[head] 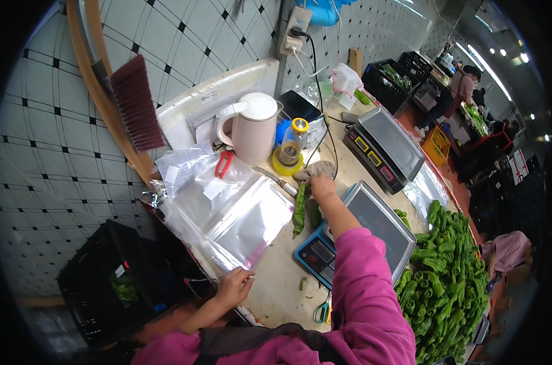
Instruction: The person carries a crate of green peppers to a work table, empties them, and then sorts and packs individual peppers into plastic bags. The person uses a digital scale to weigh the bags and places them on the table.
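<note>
My right hand (pixel 323 187) reaches across the table and touches a bunched grey cloth (pixel 316 170); its fingertips are hidden, so I cannot tell whether it grips. Just below lies a long green pepper (pixel 299 211), with a darker green one (pixel 314 213) beside it. A knife (pixel 276 180) with a pale handle rests left of the cloth. Near the table's front edge is my left hand (pixel 234 286), fingers loosely bent and apart, nothing seen in them. It is close to the corner of a stack of clear plastic bags (pixel 251 223). Under my right forearm stands a blue digital scale (pixel 374 223).
Green peppers (pixel 449 278) are heaped at right. A second scale (pixel 385 148), a kettle (pixel 255 130) and a yellow-lidded bottle (pixel 294 143) stand farther back. Scissors (pixel 321 312) lie near me, red snips (pixel 223 164) on the bags. A black crate (pixel 107 278) is at left; people work beyond.
</note>
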{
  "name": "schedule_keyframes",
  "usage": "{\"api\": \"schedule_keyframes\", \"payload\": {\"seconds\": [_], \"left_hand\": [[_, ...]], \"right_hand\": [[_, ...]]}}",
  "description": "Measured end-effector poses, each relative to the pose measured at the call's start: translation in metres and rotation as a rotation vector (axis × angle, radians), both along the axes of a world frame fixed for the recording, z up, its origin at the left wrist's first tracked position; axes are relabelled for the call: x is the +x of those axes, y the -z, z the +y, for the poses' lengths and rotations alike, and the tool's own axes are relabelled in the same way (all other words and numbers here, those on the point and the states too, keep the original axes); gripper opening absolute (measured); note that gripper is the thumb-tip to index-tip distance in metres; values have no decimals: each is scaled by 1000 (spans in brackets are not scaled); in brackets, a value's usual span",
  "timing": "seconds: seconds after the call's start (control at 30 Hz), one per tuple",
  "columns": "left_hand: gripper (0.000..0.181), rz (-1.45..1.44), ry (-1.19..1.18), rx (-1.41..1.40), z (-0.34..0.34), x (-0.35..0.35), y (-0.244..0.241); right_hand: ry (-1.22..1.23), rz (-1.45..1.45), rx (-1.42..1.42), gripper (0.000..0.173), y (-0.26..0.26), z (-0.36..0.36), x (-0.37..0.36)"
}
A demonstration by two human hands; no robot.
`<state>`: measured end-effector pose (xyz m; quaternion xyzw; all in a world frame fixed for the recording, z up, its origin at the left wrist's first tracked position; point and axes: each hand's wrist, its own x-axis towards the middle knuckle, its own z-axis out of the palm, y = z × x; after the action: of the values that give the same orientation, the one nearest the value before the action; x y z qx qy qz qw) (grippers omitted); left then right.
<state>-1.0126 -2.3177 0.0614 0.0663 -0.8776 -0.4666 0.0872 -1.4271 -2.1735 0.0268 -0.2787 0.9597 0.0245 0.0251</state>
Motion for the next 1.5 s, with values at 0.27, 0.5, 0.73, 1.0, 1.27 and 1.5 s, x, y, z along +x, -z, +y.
{"api": "schedule_keyframes", "payload": {"seconds": [0.27, 0.5, 0.73, 1.0, 1.27, 1.5], "left_hand": [[15, 44, 7, -134, -13, -42, 4], [23, 31, -65, -287, -22, -82, 22], [33, -9, -116, -370, -17, -106, 59], [36, 7, -150, -319, -18, -114, 64], [22, 45, -142, -370, -25, -114, 86], [14, -9, -156, -163, -86, -137, 99]], "right_hand": [[-64, 48, 11, 19, -28, 17, 0], [-56, -27, -110, 24, -27, 19, 17], [13, -74, -70, 24, -47, 17, 31], [-234, 196, -396, 69, -105, 26, 141], [-295, -184, -679, 46, -100, 129, 335], [201, -53, -988, 33, -86, 199, 441]]}}
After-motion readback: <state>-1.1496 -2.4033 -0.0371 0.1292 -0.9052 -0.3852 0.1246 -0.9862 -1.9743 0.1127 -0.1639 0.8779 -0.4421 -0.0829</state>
